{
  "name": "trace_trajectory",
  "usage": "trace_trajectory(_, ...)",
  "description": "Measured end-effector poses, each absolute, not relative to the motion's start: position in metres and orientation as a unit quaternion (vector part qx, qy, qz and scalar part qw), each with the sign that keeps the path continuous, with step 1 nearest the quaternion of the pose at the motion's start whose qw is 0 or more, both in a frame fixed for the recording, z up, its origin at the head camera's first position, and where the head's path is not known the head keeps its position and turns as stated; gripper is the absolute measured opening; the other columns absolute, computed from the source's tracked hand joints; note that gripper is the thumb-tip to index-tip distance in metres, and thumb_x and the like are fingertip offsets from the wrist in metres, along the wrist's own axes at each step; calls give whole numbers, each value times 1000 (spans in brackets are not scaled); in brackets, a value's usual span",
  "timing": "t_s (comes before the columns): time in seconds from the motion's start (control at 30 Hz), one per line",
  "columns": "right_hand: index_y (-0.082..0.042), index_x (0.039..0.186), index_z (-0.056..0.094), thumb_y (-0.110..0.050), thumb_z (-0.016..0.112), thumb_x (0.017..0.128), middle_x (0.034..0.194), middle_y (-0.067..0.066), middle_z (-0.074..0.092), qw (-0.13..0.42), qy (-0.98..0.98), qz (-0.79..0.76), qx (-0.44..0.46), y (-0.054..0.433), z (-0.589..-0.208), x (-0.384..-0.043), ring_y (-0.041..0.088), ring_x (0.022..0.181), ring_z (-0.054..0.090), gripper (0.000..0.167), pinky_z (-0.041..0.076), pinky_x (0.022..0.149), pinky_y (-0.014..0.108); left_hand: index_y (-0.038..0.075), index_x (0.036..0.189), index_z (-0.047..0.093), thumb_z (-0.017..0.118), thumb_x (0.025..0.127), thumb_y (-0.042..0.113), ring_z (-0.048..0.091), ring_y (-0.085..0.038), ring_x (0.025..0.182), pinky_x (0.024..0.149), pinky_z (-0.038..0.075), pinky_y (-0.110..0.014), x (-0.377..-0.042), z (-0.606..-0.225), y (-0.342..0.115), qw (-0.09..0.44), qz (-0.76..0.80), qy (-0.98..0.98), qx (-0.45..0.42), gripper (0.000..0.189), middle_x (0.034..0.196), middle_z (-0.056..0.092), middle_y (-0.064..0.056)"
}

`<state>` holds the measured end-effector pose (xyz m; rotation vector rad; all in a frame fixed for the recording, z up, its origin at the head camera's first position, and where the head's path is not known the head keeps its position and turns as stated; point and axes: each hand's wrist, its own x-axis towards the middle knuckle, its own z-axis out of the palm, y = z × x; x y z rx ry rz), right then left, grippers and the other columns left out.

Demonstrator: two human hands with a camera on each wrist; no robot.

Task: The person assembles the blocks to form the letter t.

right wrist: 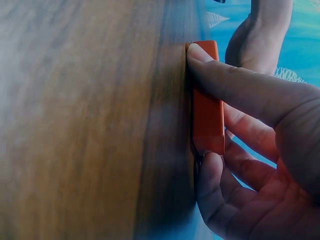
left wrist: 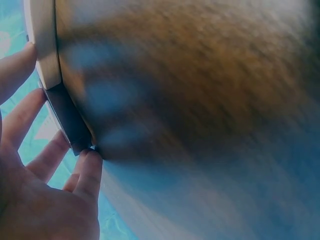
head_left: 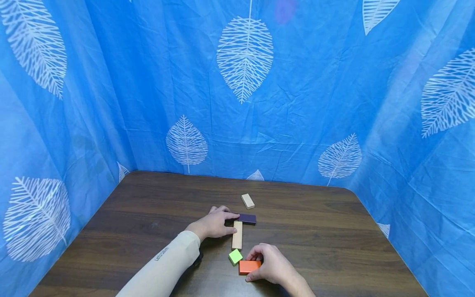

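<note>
My left hand [head_left: 213, 223] reaches across the table with its fingers spread. Its thumb touches the side of a plain wooden block [head_left: 237, 237]. The other fingers lie along a dark purple block [head_left: 248, 219], with one fingertip at its end in the left wrist view. These two blocks meet at right angles, like a T. My right hand [head_left: 272, 264] pinches an orange block [head_left: 245, 268] between thumb and fingers, low at the tabletop. Between the orange block and the near end of the plain one sits a small lime-green block [head_left: 235, 256], turned at an angle.
Beyond the purple block lies another short plain wooden block [head_left: 248, 201]. Everything rests on a dark wood-grain table [head_left: 319, 231]. A blue curtain [head_left: 297, 103] with white leaf prints encloses the back and both sides.
</note>
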<state>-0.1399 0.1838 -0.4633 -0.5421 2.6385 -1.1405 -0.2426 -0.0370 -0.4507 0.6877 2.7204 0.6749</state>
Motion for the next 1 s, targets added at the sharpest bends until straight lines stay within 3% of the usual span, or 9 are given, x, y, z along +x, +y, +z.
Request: trace_trajectory(1.0, -18, 87, 72, -19, 98, 61, 83, -11, 59, 90, 897, -386, -196, 185, -465, -139, 3, 74, 54, 37, 45, 67, 25, 29, 141, 62, 72, 92, 44, 40, -33, 127, 99, 42, -60, -244, -453, -38, 133, 233, 935, 230, 52, 145, 48, -9)
